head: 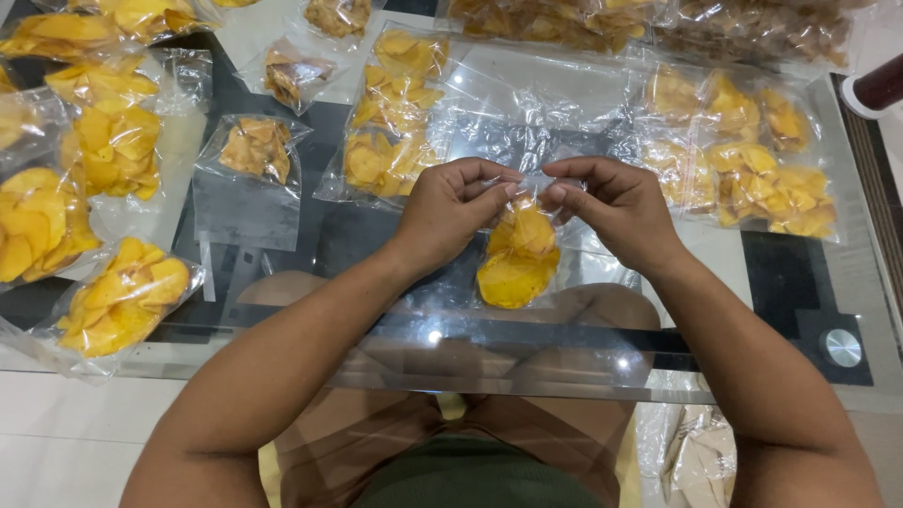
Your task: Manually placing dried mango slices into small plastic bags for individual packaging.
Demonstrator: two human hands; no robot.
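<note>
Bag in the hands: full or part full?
Part full. The clear bag holds yellow chips only in its lower part; the left hand and right hand pinch its empty top. Whether the mouth is sealed: cannot tell.

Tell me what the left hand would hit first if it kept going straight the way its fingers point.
The left hand points right, toward the right hand. It would likely meet that hand's fingertips first, across the top of the clear bag of yellow chips both pinch.
</note>
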